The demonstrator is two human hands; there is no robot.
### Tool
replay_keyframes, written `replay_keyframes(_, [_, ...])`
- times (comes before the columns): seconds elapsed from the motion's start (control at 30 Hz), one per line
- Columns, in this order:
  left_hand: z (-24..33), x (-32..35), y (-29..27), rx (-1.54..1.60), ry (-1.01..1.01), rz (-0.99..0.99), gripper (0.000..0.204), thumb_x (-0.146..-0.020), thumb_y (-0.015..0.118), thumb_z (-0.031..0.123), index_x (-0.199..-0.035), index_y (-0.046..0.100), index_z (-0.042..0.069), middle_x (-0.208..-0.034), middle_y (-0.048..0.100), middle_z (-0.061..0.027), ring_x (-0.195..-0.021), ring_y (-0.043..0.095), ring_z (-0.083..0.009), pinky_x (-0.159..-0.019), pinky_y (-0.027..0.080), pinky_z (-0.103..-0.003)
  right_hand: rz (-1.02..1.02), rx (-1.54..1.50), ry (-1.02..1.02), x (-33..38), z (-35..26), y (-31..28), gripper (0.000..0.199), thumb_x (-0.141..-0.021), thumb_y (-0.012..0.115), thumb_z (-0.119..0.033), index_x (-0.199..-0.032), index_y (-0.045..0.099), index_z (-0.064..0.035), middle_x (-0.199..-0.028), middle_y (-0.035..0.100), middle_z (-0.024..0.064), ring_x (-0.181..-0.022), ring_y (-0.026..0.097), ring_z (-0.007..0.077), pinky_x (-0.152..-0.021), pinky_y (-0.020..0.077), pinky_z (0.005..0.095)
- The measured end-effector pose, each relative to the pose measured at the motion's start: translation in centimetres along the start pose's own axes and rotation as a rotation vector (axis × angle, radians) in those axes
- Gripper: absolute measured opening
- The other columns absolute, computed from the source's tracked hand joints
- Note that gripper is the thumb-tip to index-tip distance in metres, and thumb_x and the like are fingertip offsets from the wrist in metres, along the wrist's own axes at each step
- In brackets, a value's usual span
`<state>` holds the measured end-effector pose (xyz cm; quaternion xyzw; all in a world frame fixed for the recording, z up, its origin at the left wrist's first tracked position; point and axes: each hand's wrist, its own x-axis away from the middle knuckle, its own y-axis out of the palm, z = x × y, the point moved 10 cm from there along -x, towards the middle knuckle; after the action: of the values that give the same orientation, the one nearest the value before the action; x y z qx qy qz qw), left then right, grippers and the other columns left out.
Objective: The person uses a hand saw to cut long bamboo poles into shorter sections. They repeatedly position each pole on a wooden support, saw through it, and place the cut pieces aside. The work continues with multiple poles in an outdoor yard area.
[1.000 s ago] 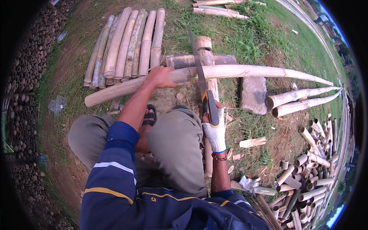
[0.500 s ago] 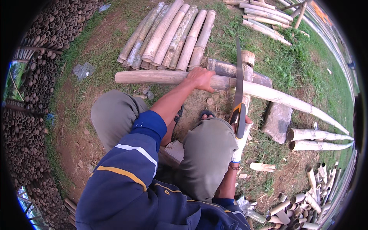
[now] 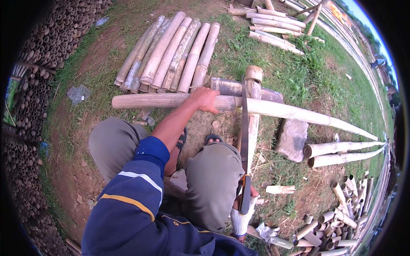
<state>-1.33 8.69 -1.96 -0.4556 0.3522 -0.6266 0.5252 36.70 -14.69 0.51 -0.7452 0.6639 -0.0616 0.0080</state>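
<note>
Lying on patchy grass (image 3: 314,85) is cut bamboo (image 3: 163,49) — left fingers (image 3: 209,100) clasp a pole (image 3: 290,110), right fingers (image 3: 253,191) a saw (image 3: 244,132).

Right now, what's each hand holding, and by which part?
The right hand holds the saw by its handle; the left hand holds the bamboo pole from above, left of where the saw crosses it.

The bamboo pole (image 3: 290,110) lies crosswise, its left end blunt; the left section is tan-brown, the right section whiter and narrowing toward the right. The handsaw (image 3: 244,141) has a long, thin, grey blade and a black handle (image 3: 245,196) with orange trim. The blade crosses the pole near mid-length, tip beyond it, handle toward the person. Cut depth is indiscernible.
</note>
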Motion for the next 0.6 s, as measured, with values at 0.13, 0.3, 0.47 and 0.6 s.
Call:
replay_keyframes(0.13, [1.4, -0.4, -0.5, 0.014, 0.029, 0.028, 0.086, -0.067, 0.090, 0.058, -0.135, 0.075, 0.007, -0.113, 0.080, -0.0276, -0.110, 0.076, -0.0435, -0.101, 0.059, -0.051, -0.036, 0.154, -0.220, -15.3, -5.3, 6.4, 0.056, -0.096, 0.061, 0.002, -0.150, 0.050, -0.0034, -0.134, 0.060, 0.0136, -0.117, 0.061, 0.0219, -0.107, 0.0480, 0.0362])
replay_keyframes(0.3, [0.1, 0.0, -0.1, 0.055, 0.049, 0.003, 0.086, -0.067, 0.091, 0.057, -0.135, 0.075, 0.007, -0.115, 0.080, -0.0261, -0.112, 0.076, -0.0436, -0.101, 0.059, -0.051, -0.093, 0.270, -0.143, -11.4, -3.9, 6.4, 0.062, -0.093, 0.060, 0.002, -0.153, 0.044, -0.0006, -0.131, 0.060, 0.0153, -0.111, 0.062, 0.0230, -0.103, 0.0504, 0.0355])
replay_keyframes(0.47, [-0.4, -0.2, -0.5, 0.039, 0.051, 0.041, 0.083, -0.066, 0.089, 0.056, -0.133, 0.076, 0.008, -0.114, 0.080, -0.0253, -0.110, 0.077, -0.0425, -0.100, 0.060, -0.050, -0.119, 0.090, 0.035, 5.1, -1.7, -1.5, 0.053, -0.104, 0.064, -0.014, -0.152, 0.046, -0.0014, -0.134, 0.060, 0.0150, -0.121, 0.063, 0.0238, -0.108, 0.0507, 0.0392])
replay_keyframes(0.6, [0.2, 0.3, -0.1, 0.001, 0.026, 0.015, 0.082, -0.067, 0.088, 0.055, -0.133, 0.076, 0.008, -0.114, 0.081, -0.0244, -0.110, 0.077, -0.0418, -0.102, 0.060, -0.050, -0.095, 0.244, 0.017, 4.4, -1.3, -2.4, 0.051, -0.105, 0.065, -0.017, -0.151, 0.047, -0.0022, -0.134, 0.061, 0.0138, -0.119, 0.066, 0.0231, -0.104, 0.0551, 0.0390])
